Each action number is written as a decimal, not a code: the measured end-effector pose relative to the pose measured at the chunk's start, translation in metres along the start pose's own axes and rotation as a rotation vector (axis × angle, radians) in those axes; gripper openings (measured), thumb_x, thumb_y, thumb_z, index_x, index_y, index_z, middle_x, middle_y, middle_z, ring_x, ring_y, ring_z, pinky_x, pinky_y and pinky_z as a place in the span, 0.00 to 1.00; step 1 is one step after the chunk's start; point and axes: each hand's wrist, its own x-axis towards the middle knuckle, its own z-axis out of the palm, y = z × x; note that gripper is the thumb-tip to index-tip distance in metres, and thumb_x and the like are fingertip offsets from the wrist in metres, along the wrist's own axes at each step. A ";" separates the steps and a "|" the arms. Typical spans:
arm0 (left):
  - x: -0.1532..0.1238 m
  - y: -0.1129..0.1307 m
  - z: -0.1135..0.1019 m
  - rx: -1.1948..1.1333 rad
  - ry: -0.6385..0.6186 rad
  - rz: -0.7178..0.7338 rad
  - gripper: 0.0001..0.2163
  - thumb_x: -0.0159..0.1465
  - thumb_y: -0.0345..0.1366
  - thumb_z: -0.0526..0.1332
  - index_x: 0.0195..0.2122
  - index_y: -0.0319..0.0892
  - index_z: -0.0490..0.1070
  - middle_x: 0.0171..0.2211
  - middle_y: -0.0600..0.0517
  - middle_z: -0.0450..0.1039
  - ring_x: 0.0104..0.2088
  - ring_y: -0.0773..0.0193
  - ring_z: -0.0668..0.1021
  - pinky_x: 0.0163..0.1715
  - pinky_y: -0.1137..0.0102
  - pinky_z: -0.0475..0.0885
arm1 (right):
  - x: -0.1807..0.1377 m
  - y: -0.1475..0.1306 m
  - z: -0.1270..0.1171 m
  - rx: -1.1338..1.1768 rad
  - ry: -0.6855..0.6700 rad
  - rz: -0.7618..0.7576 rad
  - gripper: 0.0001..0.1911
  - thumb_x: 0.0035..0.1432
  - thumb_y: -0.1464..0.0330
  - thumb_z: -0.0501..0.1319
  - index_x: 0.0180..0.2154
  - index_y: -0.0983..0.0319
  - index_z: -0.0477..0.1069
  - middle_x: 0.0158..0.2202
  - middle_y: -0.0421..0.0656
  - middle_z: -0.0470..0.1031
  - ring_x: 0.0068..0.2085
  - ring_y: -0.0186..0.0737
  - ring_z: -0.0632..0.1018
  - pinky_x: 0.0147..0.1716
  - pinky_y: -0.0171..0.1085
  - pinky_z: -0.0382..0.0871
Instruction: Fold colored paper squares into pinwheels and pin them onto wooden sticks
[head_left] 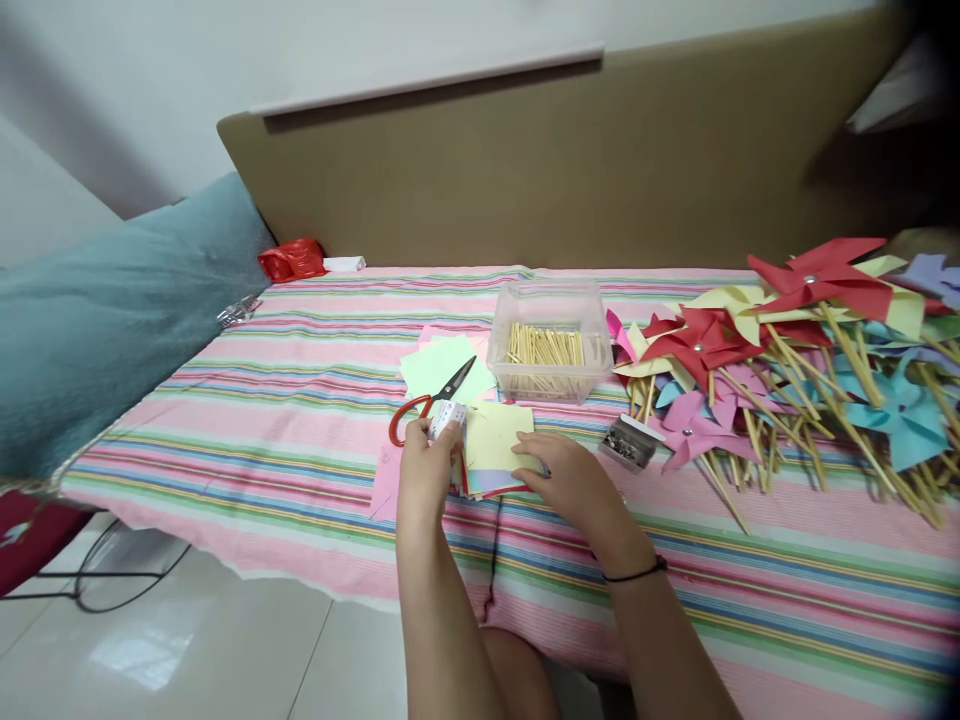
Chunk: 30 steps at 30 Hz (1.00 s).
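Observation:
My left hand (427, 462) is closed around a small white printed object (448, 416), which I cannot identify, at the left edge of a stack of coloured paper squares (499, 432). The top square is pale yellow, with red and lilac edges showing below. From the right, my right hand (561, 472) grips that stack, fingers on top and thumb near the lower corner. Something dark shows beside the thumb, too small to name. Red-handled scissors (454, 380) lie partly open on pale green paper sheets (431, 365), just beyond my left hand.
Behind the stack stands a clear plastic box (551, 380) of thin wooden sticks. A small box of metal pins (630, 443) sits right of my right hand. Many paper pinwheels (697, 347) pile up on the right. A red plastic bag (292, 260) lies far left on the striped cloth (300, 400).

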 end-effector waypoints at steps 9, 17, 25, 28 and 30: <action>-0.013 0.014 0.008 -0.059 -0.056 0.004 0.08 0.63 0.38 0.58 0.38 0.43 0.58 0.44 0.47 0.71 0.33 0.65 0.79 0.36 0.67 0.72 | 0.001 0.005 0.002 -0.023 0.107 0.076 0.15 0.63 0.69 0.47 0.28 0.60 0.67 0.22 0.42 0.71 0.24 0.40 0.71 0.24 0.35 0.55; -0.006 0.001 0.015 0.227 -0.155 0.048 0.10 0.61 0.38 0.60 0.40 0.42 0.62 0.44 0.44 0.73 0.38 0.57 0.78 0.39 0.63 0.71 | -0.004 0.001 -0.010 0.250 0.326 0.228 0.08 0.60 0.65 0.52 0.30 0.59 0.65 0.23 0.41 0.74 0.25 0.40 0.74 0.26 0.35 0.61; -0.015 0.007 0.024 0.772 -0.098 0.179 0.13 0.51 0.34 0.68 0.38 0.44 0.73 0.43 0.45 0.73 0.40 0.53 0.76 0.38 0.65 0.67 | -0.027 0.012 -0.045 0.932 0.665 0.521 0.11 0.44 0.62 0.69 0.29 0.60 0.73 0.23 0.37 0.74 0.25 0.35 0.74 0.24 0.33 0.68; -0.016 0.009 0.027 0.931 -0.059 0.156 0.16 0.50 0.33 0.69 0.42 0.45 0.74 0.45 0.42 0.70 0.42 0.50 0.76 0.39 0.63 0.67 | -0.030 0.017 -0.051 1.219 0.679 0.515 0.12 0.37 0.65 0.72 0.25 0.61 0.74 0.26 0.38 0.75 0.27 0.34 0.76 0.27 0.32 0.72; -0.016 0.009 0.027 1.000 -0.039 0.182 0.18 0.49 0.33 0.70 0.43 0.45 0.75 0.46 0.41 0.69 0.46 0.46 0.74 0.42 0.60 0.67 | -0.031 0.017 -0.054 1.330 0.643 0.498 0.11 0.36 0.66 0.73 0.24 0.61 0.74 0.27 0.38 0.76 0.28 0.33 0.76 0.26 0.31 0.72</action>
